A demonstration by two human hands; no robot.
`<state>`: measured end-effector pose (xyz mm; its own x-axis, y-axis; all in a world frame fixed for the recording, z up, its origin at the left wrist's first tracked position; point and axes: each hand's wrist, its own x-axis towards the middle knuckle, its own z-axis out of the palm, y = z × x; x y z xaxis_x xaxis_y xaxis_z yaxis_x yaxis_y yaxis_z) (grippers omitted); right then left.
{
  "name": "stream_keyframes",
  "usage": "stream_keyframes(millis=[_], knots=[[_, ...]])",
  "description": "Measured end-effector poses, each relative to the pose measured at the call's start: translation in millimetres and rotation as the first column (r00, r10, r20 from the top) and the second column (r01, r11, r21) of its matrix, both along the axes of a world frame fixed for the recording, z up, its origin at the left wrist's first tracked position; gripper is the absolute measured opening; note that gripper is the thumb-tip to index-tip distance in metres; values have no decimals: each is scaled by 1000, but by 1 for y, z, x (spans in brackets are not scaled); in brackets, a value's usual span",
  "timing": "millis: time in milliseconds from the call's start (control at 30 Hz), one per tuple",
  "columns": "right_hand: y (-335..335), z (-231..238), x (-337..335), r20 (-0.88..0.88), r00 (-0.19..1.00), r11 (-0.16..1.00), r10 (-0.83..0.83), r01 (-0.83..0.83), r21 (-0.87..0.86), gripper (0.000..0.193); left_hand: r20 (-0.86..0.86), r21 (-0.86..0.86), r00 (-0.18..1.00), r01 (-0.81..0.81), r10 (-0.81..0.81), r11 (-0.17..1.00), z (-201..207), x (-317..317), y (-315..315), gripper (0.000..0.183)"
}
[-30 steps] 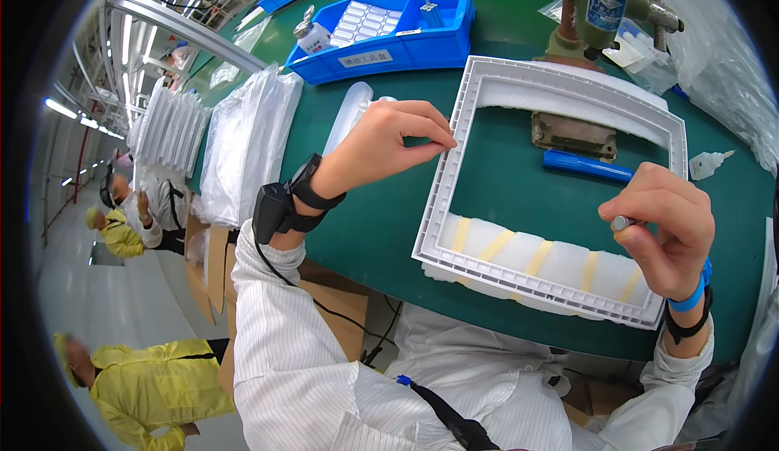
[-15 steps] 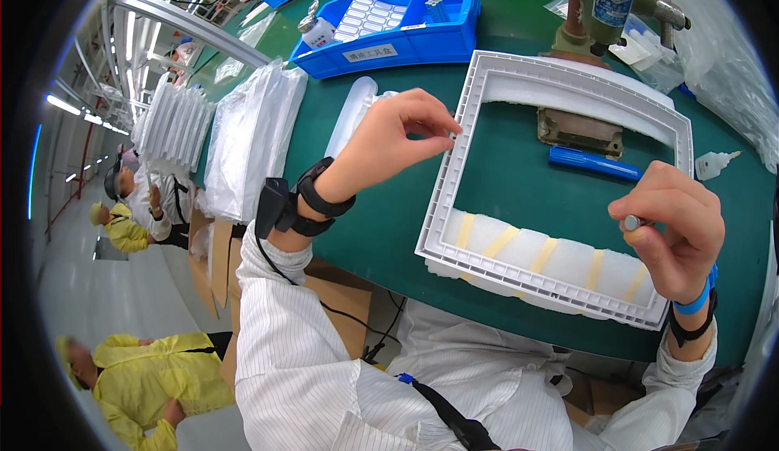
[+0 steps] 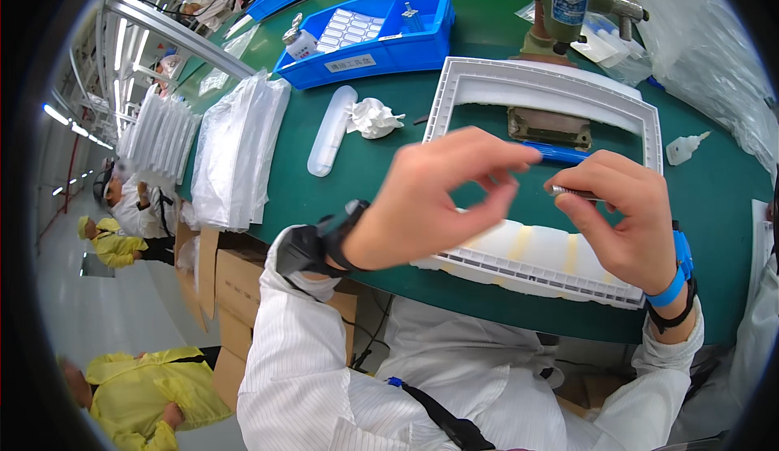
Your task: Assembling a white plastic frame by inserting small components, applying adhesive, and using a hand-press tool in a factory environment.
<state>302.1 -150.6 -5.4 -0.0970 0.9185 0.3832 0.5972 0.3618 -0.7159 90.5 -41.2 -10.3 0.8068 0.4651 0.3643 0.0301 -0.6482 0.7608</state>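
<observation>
"Slim metal-ended tool (image 3: 561, 190): where is it?"

"In the right hand (image 3: 621, 211), pinched between thumb and forefinger above the right part of the white frame (image 3: 535, 69). Its silver end points left; the fingers hide most of the rest."

"And the left hand (image 3: 442, 195)?"

"Over the frame's left side, a bit blurred, with thumb and forefinger spread apart. Its fingertips come near the right hand's, but a gap shows between the two hands."

"How is the frame placed?"

"On the green bench (image 3: 357, 187), with white padding (image 3: 519, 240) along its near side, crossed by pale yellow strips (image 3: 572, 252). A blue marker (image 3: 560, 153) shows within the opening, partly behind the hands, near a dull metal block (image 3: 552, 129)."

"What else is close?"

"Left of the frame, a long clear case (image 3: 331, 134) lies beside a crumpled white tissue (image 3: 375, 118). Beyond them sits a blue tray (image 3: 398, 55) holding a bottle (image 3: 300, 43) and a sheet of labels (image 3: 349, 30). A small dropper bottle (image 3: 684, 150) lies just right of the frame."
</observation>
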Motion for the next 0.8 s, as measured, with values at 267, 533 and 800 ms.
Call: stream_keyframes(millis=[267,533,800], knots=[[-8,-5,-6,46,996,983,-71,62,173,13,151,173,986,-100,74,980,-7,23,-21,26],[-8,-15,-20,96,986,945,-139,103,310,16,165,312,975,-195,149,930,-7,20,-27,25],[-4,-22,-22,176,967,902,-183,93,422,20,264,96,950,-200,168,975,-10,26,-23,33]])
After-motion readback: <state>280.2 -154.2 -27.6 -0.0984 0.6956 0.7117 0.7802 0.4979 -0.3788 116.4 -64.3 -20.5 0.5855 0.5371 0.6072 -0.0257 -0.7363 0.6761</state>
